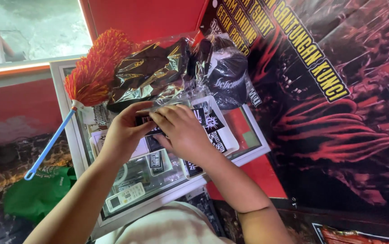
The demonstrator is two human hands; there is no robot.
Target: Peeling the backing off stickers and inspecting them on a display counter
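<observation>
Both hands met over the glass counter [248, 131], the left hand [124, 133] and the right hand [183, 133] each pinching the same small black sticker [144, 121] between thumb and fingertips, holding it just above the white tray [230, 143] of more stickers. That was a two-handed grip on something thin, and pulling in opposite directions could have creased or torn it. The fingers hid most of it, so how firmly it was held could not be told. Just beyond the knuckles lay crinkly plastic-wrapped dark goods [151, 72] and a wrapped black cap [228, 74]; a jerk of the hands could have nudged them. The orange feather duster [96, 68] lay at the far left, and a white remote [124, 196] showed under the glass nearby.
</observation>
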